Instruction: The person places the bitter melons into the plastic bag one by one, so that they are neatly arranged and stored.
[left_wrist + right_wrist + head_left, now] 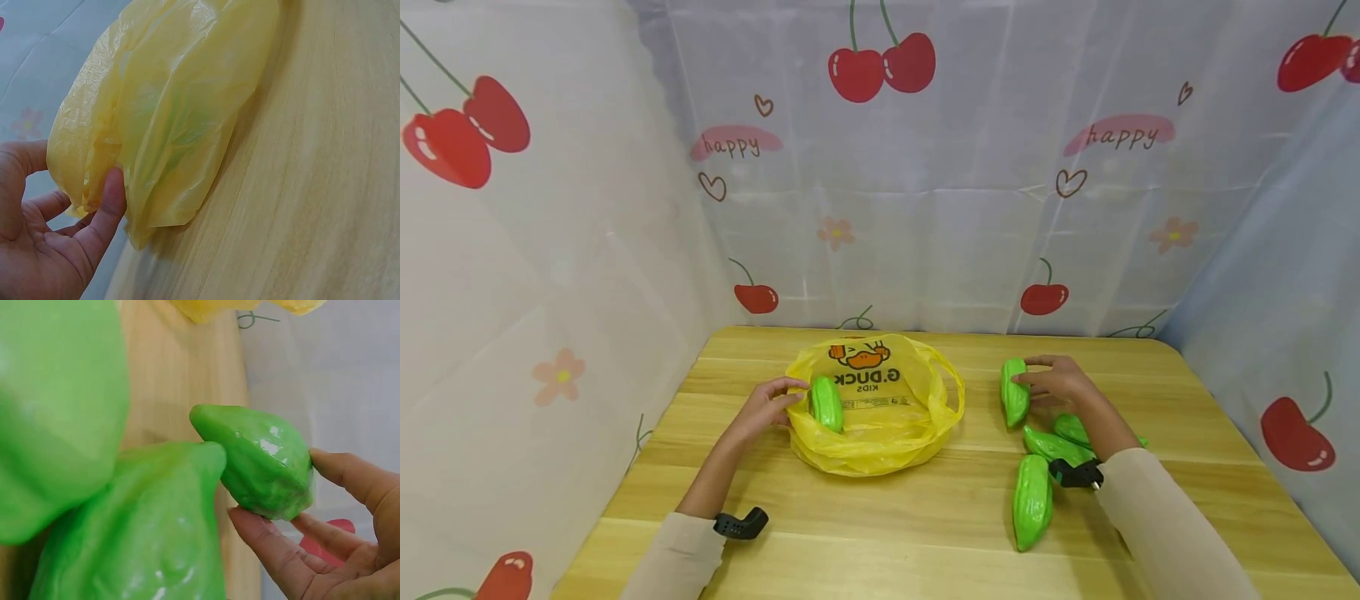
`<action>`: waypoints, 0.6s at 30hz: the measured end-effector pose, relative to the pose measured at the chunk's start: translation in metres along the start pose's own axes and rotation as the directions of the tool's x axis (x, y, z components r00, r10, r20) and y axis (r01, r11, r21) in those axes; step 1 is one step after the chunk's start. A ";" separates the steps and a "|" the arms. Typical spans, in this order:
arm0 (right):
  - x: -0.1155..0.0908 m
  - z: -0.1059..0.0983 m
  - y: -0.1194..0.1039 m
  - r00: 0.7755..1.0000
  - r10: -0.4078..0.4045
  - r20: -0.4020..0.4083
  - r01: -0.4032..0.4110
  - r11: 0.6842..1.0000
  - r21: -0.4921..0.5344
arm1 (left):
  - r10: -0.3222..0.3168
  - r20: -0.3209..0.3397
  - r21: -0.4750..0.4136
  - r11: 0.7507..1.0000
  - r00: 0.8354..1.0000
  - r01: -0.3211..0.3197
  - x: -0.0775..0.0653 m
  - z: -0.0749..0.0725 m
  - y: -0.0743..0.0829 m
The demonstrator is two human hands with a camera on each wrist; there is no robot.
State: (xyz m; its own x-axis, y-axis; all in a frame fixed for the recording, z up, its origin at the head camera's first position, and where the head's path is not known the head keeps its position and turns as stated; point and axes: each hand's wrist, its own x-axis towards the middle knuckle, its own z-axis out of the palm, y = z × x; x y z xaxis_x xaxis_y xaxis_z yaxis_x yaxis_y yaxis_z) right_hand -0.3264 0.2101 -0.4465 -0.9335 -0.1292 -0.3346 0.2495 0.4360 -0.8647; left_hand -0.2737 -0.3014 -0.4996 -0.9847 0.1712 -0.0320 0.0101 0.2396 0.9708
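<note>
A yellow plastic bag [880, 454] with a duck print lies with its mouth open on the table. Inside, near its left side, rests a green ridged gourd-like fruit [827, 404]. My left hand [769, 406] holds the bag's left rim; in the left wrist view, the bag's edge passes between the digits of the hand [59, 240]. To the right of the bag, my right hand [1060, 381] pinches another green gourd-like fruit [1015, 392] between thumb and fingers. That same fruit [262, 459] shows in the right wrist view, its narrow end pointing away from the hand.
Several more green fruits lie below the right hand, one nearest the front [1033, 502] and others [1060, 450] partly hidden by the forearm. A wooden table [887, 533] carries everything. A cherry-patterned curtain [887, 208] hangs behind and at both sides.
</note>
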 end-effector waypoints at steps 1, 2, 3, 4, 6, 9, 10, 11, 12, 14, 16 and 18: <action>-0.002 0.000 -0.001 1.000 -0.007 0.003 0.007 1.000 0.012 | -0.002 0.000 0.002 1.000 1.000 0.002 0.000 0.000 0.000; -0.003 0.000 -0.002 1.000 -0.015 0.006 0.015 1.000 0.024 | -0.003 -0.001 0.002 1.000 1.000 0.003 0.000 0.001 0.000; -0.005 0.000 -0.003 1.000 -0.024 0.008 0.023 0.999 0.041 | -0.005 -0.002 0.002 1.000 1.000 0.005 0.000 0.001 0.000; -0.006 0.000 -0.004 0.999 -0.031 0.009 0.031 0.998 0.051 | -0.005 -0.002 0.002 1.000 1.000 0.005 0.000 0.001 0.000; -0.009 -0.001 -0.007 0.999 -0.047 0.009 0.047 0.997 0.065 | -0.004 -0.003 0.003 1.000 1.000 0.004 0.000 0.001 0.000; -0.013 -0.001 -0.011 0.997 -0.074 -0.001 0.074 0.995 0.073 | -0.001 -0.006 0.003 1.000 1.000 0.001 0.001 0.000 -0.001; -0.015 -0.001 -0.012 0.996 -0.084 -0.002 0.084 0.994 0.070 | 0.000 -0.005 0.005 1.000 1.000 0.000 0.001 0.000 -0.001; -0.016 -0.001 -0.014 0.996 -0.092 -0.004 0.092 0.993 0.072 | 0.001 -0.005 0.007 1.000 1.000 -0.001 0.001 0.000 -0.001; -0.017 0.000 -0.015 0.995 -0.099 -0.006 0.099 0.992 0.076 | 0.001 -0.004 0.007 1.000 1.000 -0.001 0.001 0.000 -0.001; -0.018 0.000 -0.016 0.994 -0.107 -0.010 0.108 0.990 0.089 | 0.000 -0.003 0.009 1.000 1.000 0.000 0.001 0.000 -0.002; -0.021 0.001 -0.019 0.993 -0.117 -0.011 0.118 0.988 0.095 | -0.003 -0.001 0.012 1.000 1.000 0.003 0.001 -0.001 -0.002; -0.023 0.003 -0.021 0.992 -0.127 -0.014 0.128 0.986 0.103 | -0.005 -0.005 0.012 1.000 1.000 0.005 0.001 -0.001 -0.002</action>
State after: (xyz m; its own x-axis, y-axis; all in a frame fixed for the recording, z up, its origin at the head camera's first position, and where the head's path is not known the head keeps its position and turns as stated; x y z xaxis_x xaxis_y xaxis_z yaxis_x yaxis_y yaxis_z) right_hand -0.3091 0.2016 -0.4217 -0.9611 -0.1713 -0.2167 0.1534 0.3215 -0.9344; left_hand -0.2753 -0.3025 -0.5014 -0.9855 0.1656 -0.0358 0.0071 0.2516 0.9678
